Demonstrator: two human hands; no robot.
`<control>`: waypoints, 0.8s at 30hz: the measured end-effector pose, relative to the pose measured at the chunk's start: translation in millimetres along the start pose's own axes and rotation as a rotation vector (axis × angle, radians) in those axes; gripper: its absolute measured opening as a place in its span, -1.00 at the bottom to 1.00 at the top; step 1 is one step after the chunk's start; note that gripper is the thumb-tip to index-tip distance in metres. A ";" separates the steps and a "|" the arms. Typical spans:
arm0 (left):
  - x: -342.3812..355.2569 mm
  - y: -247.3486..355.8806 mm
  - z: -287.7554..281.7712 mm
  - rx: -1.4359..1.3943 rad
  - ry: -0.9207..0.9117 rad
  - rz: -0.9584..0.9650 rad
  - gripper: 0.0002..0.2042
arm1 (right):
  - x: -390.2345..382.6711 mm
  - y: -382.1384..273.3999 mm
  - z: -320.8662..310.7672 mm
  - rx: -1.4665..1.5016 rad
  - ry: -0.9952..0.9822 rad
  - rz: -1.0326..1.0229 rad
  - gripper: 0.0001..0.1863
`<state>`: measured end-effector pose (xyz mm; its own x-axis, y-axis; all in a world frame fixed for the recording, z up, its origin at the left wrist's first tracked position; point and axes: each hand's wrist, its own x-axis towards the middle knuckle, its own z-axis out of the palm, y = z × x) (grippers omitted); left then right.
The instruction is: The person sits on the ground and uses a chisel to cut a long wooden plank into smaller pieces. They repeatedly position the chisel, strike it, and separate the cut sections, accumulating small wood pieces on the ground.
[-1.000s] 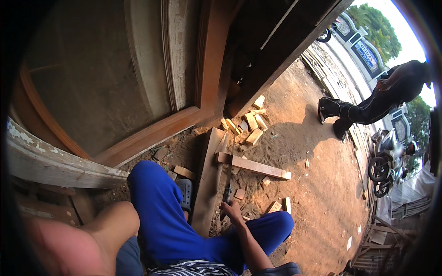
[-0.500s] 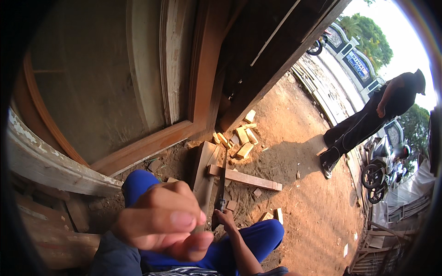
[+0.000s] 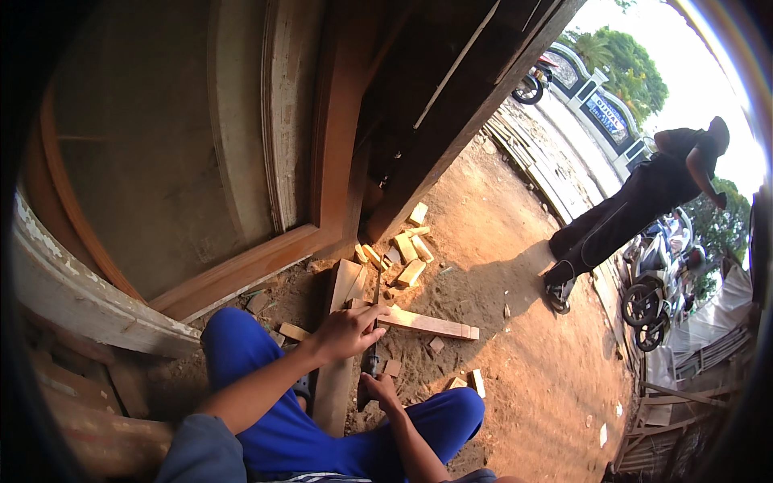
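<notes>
A reddish-brown wooden bar [image 3: 431, 324] lies crosswise over a longer wooden plank [image 3: 331, 394] on the ground between my knees. My left hand [image 3: 346, 333] is on the bar's left end, its fingers closed over the wood right beside the saw blade. In my right hand [image 3: 380, 388], lower down, is the handle of a handsaw [image 3: 372, 356]. The narrow blade points away from me and crosses the bar; part of it is hidden by my left fingers. How deep the blade sits in the wood cannot be made out.
Several pale wood offcuts [image 3: 411, 272] lie on the dirt beyond the plank. A wooden frame with a panel [image 3: 241, 270] stands at left. A dark beam [image 3: 435, 173] rises behind. At right a person in dark clothes [image 3: 620, 205] stands near motorcycles [image 3: 648, 302].
My left hand has dropped from close before the camera, where its fingers were pinched, onto the bar. My right hand stays on the saw. The standing person has raised a forearm.
</notes>
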<state>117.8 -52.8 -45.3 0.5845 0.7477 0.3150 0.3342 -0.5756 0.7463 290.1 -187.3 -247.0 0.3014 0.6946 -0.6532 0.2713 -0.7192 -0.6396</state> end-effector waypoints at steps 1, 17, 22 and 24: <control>1.4 1.0 1.5 -0.009 -0.004 0.001 -0.68 | 1.9 4.7 -1.1 0.019 -0.009 -0.018 -0.65; 4.8 6.8 -10.3 -0.067 0.034 -0.079 -0.72 | 9.8 12.4 -5.1 -0.005 0.011 -0.032 -0.64; 3.2 1.9 -12.4 -0.045 0.028 -0.072 -0.73 | 11.5 12.3 -2.2 0.034 0.003 -0.004 -0.58; 4.7 3.3 -11.4 -0.047 0.026 -0.073 -0.74 | 15.7 17.9 -5.1 -0.009 0.034 -0.002 -0.58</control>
<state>113.3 -47.5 -34.6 0.5400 0.7959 0.2739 0.3397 -0.5038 0.7942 304.4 -189.3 -266.7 0.3321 0.6952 -0.6375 0.2806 -0.7181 -0.6369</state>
